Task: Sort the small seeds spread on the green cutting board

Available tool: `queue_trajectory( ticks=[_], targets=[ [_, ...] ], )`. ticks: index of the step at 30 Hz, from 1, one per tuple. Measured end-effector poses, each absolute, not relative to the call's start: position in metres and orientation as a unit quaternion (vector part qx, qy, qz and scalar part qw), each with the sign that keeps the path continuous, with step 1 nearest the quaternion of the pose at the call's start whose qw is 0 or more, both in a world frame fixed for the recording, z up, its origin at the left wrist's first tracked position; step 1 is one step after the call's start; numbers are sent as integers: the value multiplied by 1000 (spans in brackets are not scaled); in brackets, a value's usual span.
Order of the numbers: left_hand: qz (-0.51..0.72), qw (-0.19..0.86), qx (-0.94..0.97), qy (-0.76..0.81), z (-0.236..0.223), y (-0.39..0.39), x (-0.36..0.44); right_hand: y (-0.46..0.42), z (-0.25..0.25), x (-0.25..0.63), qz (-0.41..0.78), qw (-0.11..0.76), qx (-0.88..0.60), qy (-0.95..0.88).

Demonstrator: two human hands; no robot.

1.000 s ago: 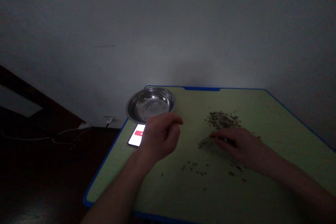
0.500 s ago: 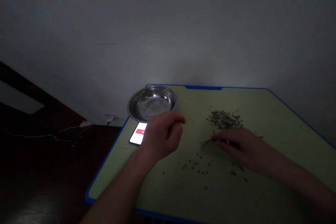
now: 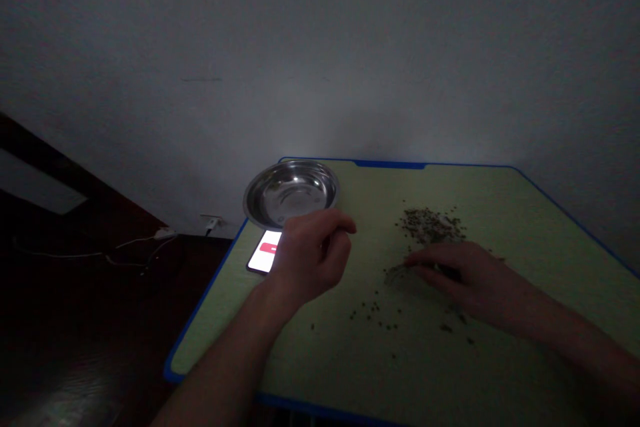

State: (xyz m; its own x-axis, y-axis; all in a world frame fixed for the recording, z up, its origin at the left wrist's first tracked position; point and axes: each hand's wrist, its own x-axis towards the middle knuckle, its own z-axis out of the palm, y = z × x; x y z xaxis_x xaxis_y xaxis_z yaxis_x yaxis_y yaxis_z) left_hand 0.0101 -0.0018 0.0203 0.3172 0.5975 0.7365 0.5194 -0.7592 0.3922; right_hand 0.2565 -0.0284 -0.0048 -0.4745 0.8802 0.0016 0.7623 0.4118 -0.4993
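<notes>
My left hand [image 3: 315,250] is raised over the left half of the table, its fingers curled and the thumb against the index finger. Whether anything sits inside that curl I cannot make out. My right hand [image 3: 463,273] rests low on the table with thumb and index finger pinched together. At those fingertips lies a small cluster of thin dark bits [image 3: 395,273], too dim to name. A pile of small dark peppercorn-like grains [image 3: 430,225] spreads just beyond my right hand. Loose grains [image 3: 375,313] lie scattered between my two hands.
A shallow steel bowl [image 3: 293,197] stands at the table's back left corner. Below it a phone [image 3: 263,253] with a lit screen is partly covered by my left hand. The pale green table [image 3: 340,367] has a blue edge and meets a wall. Cables [image 3: 125,247] trail at left.
The view has shifted very slightly. Both hands keep nearly the same place and pose, with the right fingertips still at the thin dark bits.
</notes>
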Motion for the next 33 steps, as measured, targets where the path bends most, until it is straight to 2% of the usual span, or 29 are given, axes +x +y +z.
queue_trajectory(
  ticks=[5,11,17,26,33],
  targets=[
    [469,48,813,343,20,-2,10,-32,-7,245,209,138,-482,-839],
    [464,45,814,346,20,-2,10,-36,-9,243,257,113,-455,-845],
    [461,45,815,347,20,-2,10,-37,-6,239,265,132,-460,-837],
    [463,50,816,344,20,-2,10,-32,-6,242,226,133,-494,-829],
    [462,51,818,340,20,-2,10,-29,-2,248,211,185,-523,-805]
  ],
)
